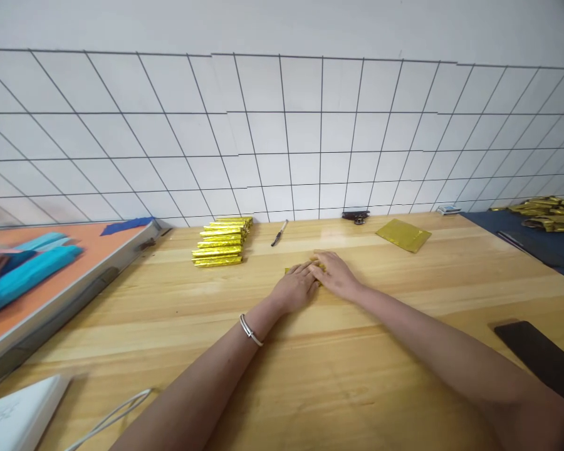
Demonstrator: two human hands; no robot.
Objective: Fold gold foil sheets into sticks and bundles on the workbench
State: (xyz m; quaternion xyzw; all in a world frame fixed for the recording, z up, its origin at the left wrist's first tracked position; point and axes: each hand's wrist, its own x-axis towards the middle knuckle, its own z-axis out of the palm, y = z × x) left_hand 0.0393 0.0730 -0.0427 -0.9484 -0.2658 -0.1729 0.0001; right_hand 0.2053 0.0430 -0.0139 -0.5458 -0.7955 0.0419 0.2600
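Both hands meet near the middle of the wooden table, over a small piece of gold foil paper [287,270]. Only bits of this foil show at its left end and between the fingers. My left hand [297,288] lies on it with fingers stretched out flat, pointing right. From the other side, my right hand [336,274] bends its fingers over the foil, its thumb touching the left fingertips. To the left lies a row of rolled gold foil strips [220,243]. A flat gold foil packet [403,235] rests to the right.
Behind the hands are a pen [279,233] and a black clip-like object [356,217]. A dark phone-like slab [543,357] lies at right; a white box [21,416] and cable [115,416] at lower left. An orange surface [108,263] holds blue bundles. More gold foil [552,213] lies far right.
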